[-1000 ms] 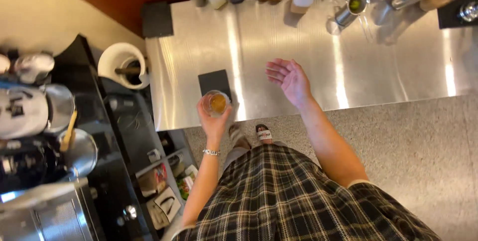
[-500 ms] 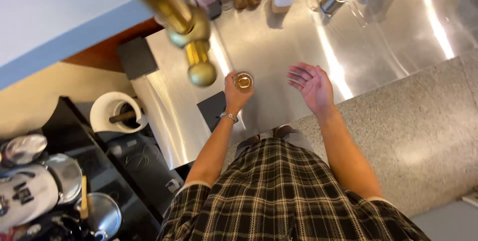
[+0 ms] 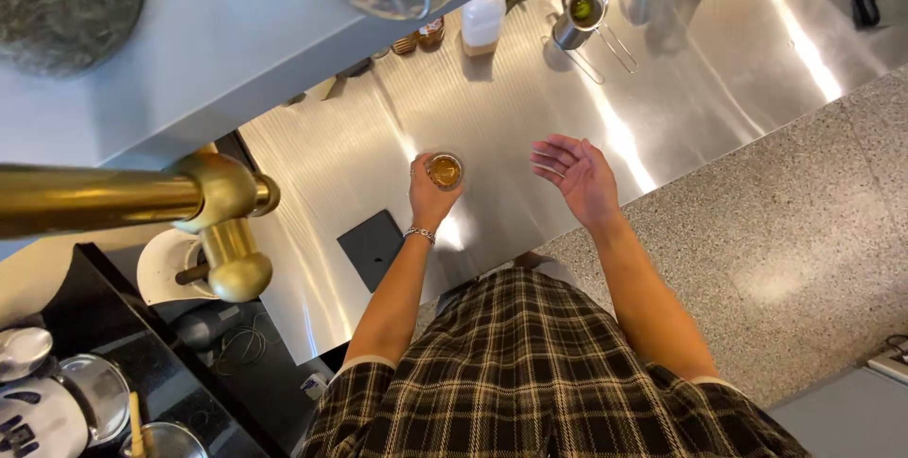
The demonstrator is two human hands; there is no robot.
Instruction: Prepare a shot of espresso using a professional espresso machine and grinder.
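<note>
Left hand [image 3: 427,195] wrapped around a glass [image 3: 445,171] of amber liquid, held over the steel counter [image 3: 511,98]. Right hand [image 3: 577,179] spread open, empty, just beside it.

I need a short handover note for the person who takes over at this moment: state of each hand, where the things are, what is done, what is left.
Left hand: closed around a small glass of amber liquid, held over the steel counter.
Right hand: open, empty, palm up, hovering over the counter's front edge.
Nearby: black square mat on the counter beside the left wrist; small steel pitcher and white bottle at the back.
Done: glass is filled and in hand.
Left: glass not yet set down.
</note>
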